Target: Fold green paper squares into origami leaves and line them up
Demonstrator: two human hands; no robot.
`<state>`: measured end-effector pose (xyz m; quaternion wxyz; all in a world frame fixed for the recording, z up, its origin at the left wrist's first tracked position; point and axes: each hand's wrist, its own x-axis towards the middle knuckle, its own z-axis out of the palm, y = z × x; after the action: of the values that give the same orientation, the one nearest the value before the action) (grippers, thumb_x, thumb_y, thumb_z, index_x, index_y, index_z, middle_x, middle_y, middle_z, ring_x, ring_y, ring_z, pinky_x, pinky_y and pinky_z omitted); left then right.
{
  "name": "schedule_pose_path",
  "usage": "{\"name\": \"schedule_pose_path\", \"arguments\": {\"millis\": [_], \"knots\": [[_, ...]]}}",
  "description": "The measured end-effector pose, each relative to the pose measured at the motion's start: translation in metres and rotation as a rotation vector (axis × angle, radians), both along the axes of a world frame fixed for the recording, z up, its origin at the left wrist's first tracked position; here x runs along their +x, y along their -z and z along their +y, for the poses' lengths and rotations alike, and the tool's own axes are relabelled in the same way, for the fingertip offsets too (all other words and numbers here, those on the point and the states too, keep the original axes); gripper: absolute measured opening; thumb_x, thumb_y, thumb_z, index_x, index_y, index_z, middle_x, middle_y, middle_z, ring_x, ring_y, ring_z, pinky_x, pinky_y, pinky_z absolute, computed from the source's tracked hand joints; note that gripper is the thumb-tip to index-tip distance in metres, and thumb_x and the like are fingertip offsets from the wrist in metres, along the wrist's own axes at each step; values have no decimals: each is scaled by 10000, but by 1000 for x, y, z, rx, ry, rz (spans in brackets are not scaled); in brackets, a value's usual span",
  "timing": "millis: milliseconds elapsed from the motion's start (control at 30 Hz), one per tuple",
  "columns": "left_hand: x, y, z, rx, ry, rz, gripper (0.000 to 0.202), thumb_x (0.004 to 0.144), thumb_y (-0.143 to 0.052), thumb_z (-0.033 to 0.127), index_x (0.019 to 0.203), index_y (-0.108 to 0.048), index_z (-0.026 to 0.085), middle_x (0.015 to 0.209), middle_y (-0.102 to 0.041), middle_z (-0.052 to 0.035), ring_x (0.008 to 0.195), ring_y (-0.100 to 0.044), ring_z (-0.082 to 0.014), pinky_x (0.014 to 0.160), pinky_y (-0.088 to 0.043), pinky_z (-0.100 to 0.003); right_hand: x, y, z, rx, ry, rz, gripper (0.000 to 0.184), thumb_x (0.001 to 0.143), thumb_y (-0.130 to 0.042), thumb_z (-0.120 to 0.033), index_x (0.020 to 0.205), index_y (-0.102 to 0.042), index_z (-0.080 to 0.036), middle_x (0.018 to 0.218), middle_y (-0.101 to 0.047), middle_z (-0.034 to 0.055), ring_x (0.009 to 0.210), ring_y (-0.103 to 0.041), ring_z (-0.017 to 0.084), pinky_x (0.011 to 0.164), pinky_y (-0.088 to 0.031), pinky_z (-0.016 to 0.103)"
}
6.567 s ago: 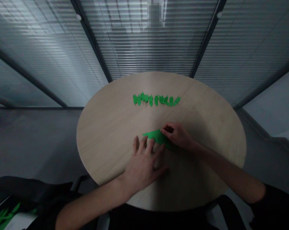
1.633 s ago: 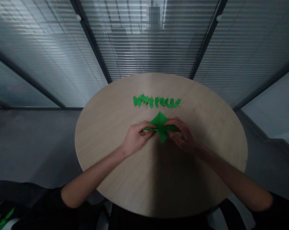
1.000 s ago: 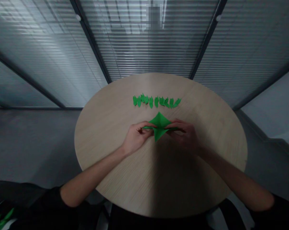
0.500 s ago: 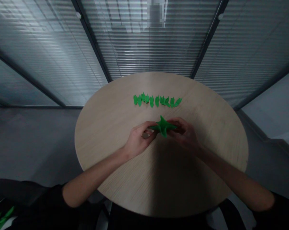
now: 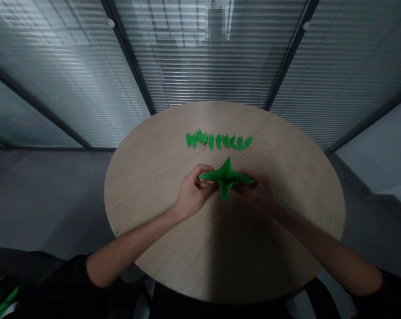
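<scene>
A bright green, four-pointed folded star [image 5: 226,177] is spread between my hands above the table; it looks like folded paper, with a hollow toward its middle. My left hand [image 5: 194,189] grips it from the left, thumb and fingers closed near the left point. On the other side my right hand [image 5: 260,191] has its fingers closed around the right part, mostly in shadow and partly covered by the star. Beyond both hands, several small green leaf-like pieces [image 5: 218,141] lie in a row on the table.
The round, light wooden table [image 5: 144,164] has a dark shadow under my right hand. Glass panels with blinds [image 5: 207,79] rise behind its far edge. More green strips [image 5: 3,302] show at the lower left, beside a dark chair.
The green star has opened wider, its points now longer and spread farther out. My fingers have shifted beneath its side points. The row of small pieces has stayed in place.
</scene>
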<state>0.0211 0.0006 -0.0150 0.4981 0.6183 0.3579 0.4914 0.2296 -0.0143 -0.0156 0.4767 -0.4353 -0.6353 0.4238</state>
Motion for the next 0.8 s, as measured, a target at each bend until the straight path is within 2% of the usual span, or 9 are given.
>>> {"name": "schedule_pose_path", "arguments": {"millis": [67,200,300,400,500,633,800], "knots": [[0,-1,0,16,-28,42,174,747,-707,181,900,-626,184,563,-514,83,447,-426,-56,415,-315,-161,1,0,-1,16,-8,-6,234,771,-850,-401,807,-692,-232,725,-655,-8,645,-615,168,599,-537,288],[-2,-3,-2,106,-72,117,100,750,-697,179,849,-687,172,709,-685,7,599,-586,-98,532,-450,-184,0,-1,-1,97,1,-44,204,802,-827,-393,860,-711,-236,758,-672,-5,677,-635,175,629,-529,291],[-3,-4,-3,144,-75,153,100,767,-710,191,866,-712,179,713,-706,1,623,-613,-112,562,-478,-198,0,-5,-2,171,29,-128,162,861,-778,-391,868,-729,-236,809,-709,12,742,-667,188,676,-533,300],[-3,-4,-2,163,-74,160,98,786,-719,210,879,-725,180,744,-726,-13,652,-634,-124,588,-506,-212,1,-6,-2,216,41,-159,164,857,-773,-374,831,-724,-220,762,-685,1,704,-643,170,646,-512,280],[-3,-3,-2,157,-76,128,95,783,-718,215,871,-726,180,760,-729,-21,665,-641,-128,588,-522,-213,0,-4,-2,149,65,-114,191,811,-796,-370,776,-701,-208,684,-630,-22,620,-599,144,577,-489,252],[-2,0,-1,106,-52,98,110,774,-689,183,879,-719,182,739,-700,-8,629,-628,-118,562,-534,-206,-2,0,-2,-17,63,7,193,763,-831,-379,798,-728,-220,722,-702,-5,638,-665,165,607,-562,282],[-1,1,-2,89,-36,98,103,787,-709,202,889,-713,185,702,-671,7,586,-613,-108,527,-532,-197,-4,-1,-3,-24,34,35,166,775,-829,-366,788,-736,-230,725,-729,0,655,-703,174,602,-585,286]]}}
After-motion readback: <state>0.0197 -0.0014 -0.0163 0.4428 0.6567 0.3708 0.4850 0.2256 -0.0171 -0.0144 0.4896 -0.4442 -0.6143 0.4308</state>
